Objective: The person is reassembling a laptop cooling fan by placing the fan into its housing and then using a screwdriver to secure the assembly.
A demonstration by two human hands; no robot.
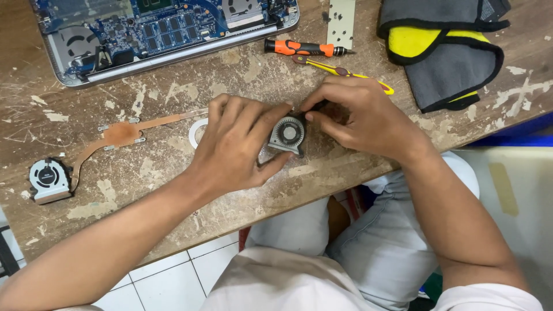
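Two sets of fingers (pixel 311 115) grip the small laptop cooling fan (pixel 288 133) from opposite sides, my left hand (pixel 239 144) pinching its left edge and my right hand (pixel 360 118) its upper right corner, low over the worn wooden surface (pixel 173 173) near its front edge. I judge it light, rigid and fragile: hold the casing rim, never the blades.

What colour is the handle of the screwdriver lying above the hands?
The screwdriver has an orange handle with black sections, shown clearly in the head view, lying on the worn wooden table.
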